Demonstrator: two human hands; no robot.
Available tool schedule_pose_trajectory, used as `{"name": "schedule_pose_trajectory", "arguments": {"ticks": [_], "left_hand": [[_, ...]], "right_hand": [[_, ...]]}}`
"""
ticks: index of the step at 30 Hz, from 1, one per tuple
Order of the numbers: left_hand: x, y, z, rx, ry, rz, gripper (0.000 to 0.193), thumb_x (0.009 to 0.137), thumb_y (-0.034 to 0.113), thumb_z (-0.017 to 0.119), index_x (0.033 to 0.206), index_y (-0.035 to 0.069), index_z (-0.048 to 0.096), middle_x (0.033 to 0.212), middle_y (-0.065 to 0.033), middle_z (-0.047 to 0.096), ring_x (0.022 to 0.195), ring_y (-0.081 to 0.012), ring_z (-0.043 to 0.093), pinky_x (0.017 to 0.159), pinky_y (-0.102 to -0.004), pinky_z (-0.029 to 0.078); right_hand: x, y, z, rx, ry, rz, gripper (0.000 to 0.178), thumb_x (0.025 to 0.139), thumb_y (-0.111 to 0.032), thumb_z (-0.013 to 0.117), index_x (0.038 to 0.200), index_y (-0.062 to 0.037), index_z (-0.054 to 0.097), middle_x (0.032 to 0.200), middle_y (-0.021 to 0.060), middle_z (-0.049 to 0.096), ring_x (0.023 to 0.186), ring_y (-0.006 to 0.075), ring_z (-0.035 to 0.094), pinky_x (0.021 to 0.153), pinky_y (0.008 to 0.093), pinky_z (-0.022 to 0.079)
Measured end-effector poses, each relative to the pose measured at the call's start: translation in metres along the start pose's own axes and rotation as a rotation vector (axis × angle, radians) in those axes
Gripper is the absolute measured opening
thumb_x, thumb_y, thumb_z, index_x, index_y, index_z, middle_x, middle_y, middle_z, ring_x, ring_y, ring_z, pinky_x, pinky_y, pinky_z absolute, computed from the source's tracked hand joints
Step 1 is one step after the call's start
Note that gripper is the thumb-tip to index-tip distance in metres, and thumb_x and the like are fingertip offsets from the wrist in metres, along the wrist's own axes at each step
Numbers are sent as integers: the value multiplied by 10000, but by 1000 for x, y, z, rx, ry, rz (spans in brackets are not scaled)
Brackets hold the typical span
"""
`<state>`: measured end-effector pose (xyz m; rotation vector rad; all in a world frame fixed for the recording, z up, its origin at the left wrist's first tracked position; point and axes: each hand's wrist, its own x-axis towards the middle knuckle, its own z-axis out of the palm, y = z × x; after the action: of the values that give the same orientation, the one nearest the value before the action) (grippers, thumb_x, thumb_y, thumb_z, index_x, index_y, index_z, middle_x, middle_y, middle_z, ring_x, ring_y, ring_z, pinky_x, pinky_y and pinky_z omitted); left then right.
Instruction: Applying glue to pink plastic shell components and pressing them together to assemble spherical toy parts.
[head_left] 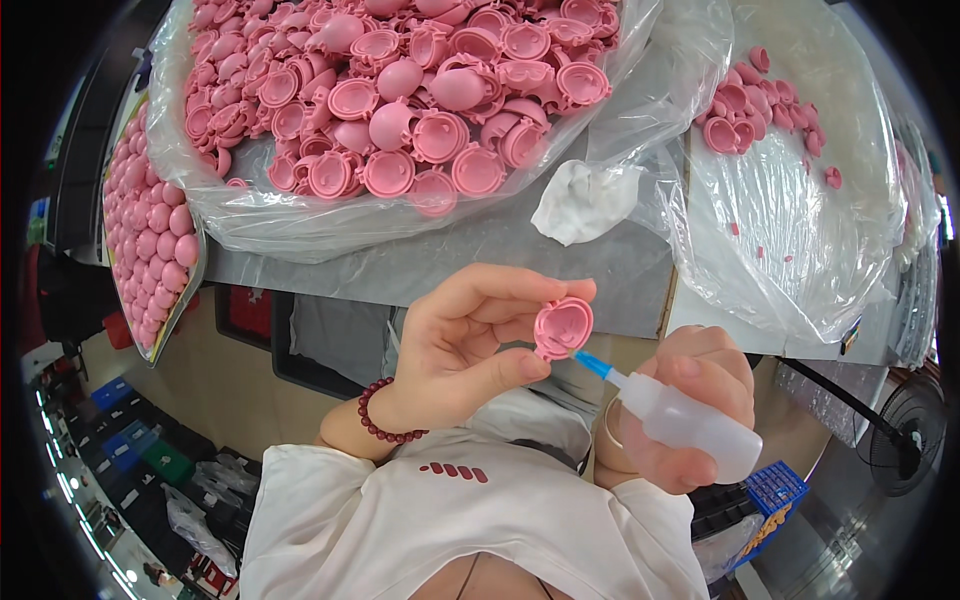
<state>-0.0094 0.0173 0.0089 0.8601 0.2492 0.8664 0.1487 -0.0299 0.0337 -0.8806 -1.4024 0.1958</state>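
Between the thumb and fingers of my left hand (450, 345) is a pink plastic half-shell (563, 328), its hollow side facing up. My right hand (695, 400) is wrapped round a translucent white squeeze bottle (690, 425). The bottle's blue nozzle (593, 364) points at the shell, its tip at the lower rim by a small tab. Whether any liquid is coming out, I cannot tell. Beyond my hands, a large heap of similar pink shells (400, 125) lies in a clear plastic bag (300, 235) on the grey table (480, 275).
A crumpled white wipe (585, 203) lies on the table past my left hand. At the right, smaller pink parts (740, 110) rest on clear plastic sheeting (790, 210). A tray of pink domes (150, 240) stands far left. A black fan (905, 440) is at the right.
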Motion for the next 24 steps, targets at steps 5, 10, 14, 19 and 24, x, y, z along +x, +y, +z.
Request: {"name": "schedule_pose_trajectory", "arguments": {"ticks": [5,10,14,19,24], "left_hand": [[0,1,0,-5,1,-10,393,740,-60,534,1101,-51,378,1151,-234,422,1068,-229,445,882,-315,387],[0,2,1,7,8,-9,389,736,-57,541,1092,-56,386,1141,-234,431,1058,-232,454,881,-317,388],[0,3,0,34,15,-5,378,728,-69,543,1078,-64,398,1129,-236,441,1054,-237,457,877,-323,394],[-1,6,1,138,48,61,368,716,-80,552,1056,-65,413,1115,-238,451,1056,-250,457,862,-325,408],[-2,2,4,259,146,131,345,710,-93,551,1027,-55,419,1087,-236,468,1060,-259,453,855,-320,415]], "right_hand": [[3,1,3,-5,20,45,543,772,-449,501,806,91,536,663,112,573,462,129,455,344,224,312],[-2,2,4,-53,55,39,633,793,-523,376,865,83,544,582,58,411,484,136,363,382,238,218],[-2,2,3,-94,50,54,629,788,-516,391,851,91,545,581,65,409,495,144,373,398,242,223],[-1,-2,-3,-190,22,70,602,789,-492,401,798,93,542,570,69,403,475,142,362,383,245,207],[-8,-1,-1,-55,-5,0,558,789,-462,408,759,81,532,550,66,394,437,143,336,363,255,182]]}}
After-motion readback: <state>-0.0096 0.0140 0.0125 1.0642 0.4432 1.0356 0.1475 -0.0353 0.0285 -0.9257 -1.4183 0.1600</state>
